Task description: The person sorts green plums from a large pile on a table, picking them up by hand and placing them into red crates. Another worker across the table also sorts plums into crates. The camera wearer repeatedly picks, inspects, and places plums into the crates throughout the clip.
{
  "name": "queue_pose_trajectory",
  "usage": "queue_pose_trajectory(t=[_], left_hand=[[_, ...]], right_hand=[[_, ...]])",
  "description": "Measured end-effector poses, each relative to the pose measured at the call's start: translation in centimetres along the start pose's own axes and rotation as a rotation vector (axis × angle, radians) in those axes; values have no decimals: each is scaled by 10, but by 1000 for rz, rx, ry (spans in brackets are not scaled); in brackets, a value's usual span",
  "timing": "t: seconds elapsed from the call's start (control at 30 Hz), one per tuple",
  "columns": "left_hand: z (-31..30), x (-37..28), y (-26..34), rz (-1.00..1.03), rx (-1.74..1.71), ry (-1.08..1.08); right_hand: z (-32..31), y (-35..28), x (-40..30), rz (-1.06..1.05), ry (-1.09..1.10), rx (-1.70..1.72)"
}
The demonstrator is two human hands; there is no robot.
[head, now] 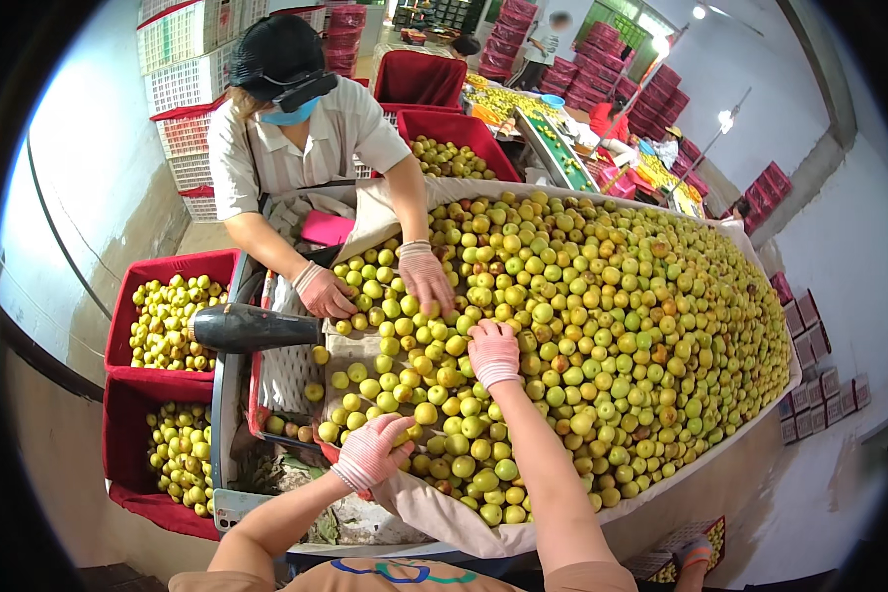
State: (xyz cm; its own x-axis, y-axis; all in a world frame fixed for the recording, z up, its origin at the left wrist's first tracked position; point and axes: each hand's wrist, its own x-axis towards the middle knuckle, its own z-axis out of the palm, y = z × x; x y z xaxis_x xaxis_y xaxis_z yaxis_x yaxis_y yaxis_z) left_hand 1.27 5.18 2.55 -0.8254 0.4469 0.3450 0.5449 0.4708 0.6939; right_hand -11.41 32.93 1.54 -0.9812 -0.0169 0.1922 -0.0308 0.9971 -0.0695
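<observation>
A large heap of small round yellow-green fruits (636,333), some with brown or reddish patches, lies before me on a cloth-lined sorting table (459,529). My left hand (374,451), in a pink-and-white striped knit glove, is at the near left edge of the heap. Its thumb and fingers are beside a few fruits; whether it grips one cannot be made out. Further up, my right hand (494,351) wears a similar glove and reaches palm down onto the heap, fingers bent over the fruits. What lies beneath its fingers is hidden.
Across the table, a co-worker's gloved hands (425,277) touch the same heap. A black hair dryer (255,328) juts over a white perforated crate (288,377). At left are two red-lined crates (170,374) of fruits. A phone (237,507) lies on the near left edge.
</observation>
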Motion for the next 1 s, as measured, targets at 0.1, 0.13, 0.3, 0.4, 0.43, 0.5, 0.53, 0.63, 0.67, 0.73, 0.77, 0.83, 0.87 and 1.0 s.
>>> queue_pose_trajectory(t=[0.1,0.13,0.3,0.4,0.43,0.5,0.53,0.63,0.67,0.73,0.77,0.83,0.87,1.0], left_hand=[[2,-1,4,-40,-19,50],[1,0,2,-73,-68,43],[8,6,-36,-748,-1125,-125],[-2,9,-42,-959,-1920,-209],[-7,16,-31,-983,-1951,-247],[-7,9,-36,-979,-2025,-276],[-6,4,-40,-928,-2099,-293],[-11,4,-39,-782,-2173,-383],[-10,0,-42,-749,-2171,-375],[-10,-1,-41,-695,-2169,-391],[-9,0,-41,-686,-2160,-403],[-7,2,-40,-671,-2143,-434],[-6,2,-40,-651,-2141,-445],[-4,2,-42,-660,-2123,-448]], right_hand=[[21,-4,-7,-81,71,48],[22,-9,-11,-90,54,47],[5,-28,-32,-56,-223,357],[-29,-80,-52,1,-331,711],[-26,-84,-66,-206,-105,768],[-63,-106,-76,-319,-248,909],[-64,-104,-72,-392,-208,866],[-52,-59,-34,-312,-29,738],[-61,-43,-12,-191,-45,420],[-62,-4,17,85,-61,59],[-51,17,27,166,-54,4],[-22,55,29,179,-49,12],[-13,54,27,154,-12,-21],[9,28,16,76,34,-39]])
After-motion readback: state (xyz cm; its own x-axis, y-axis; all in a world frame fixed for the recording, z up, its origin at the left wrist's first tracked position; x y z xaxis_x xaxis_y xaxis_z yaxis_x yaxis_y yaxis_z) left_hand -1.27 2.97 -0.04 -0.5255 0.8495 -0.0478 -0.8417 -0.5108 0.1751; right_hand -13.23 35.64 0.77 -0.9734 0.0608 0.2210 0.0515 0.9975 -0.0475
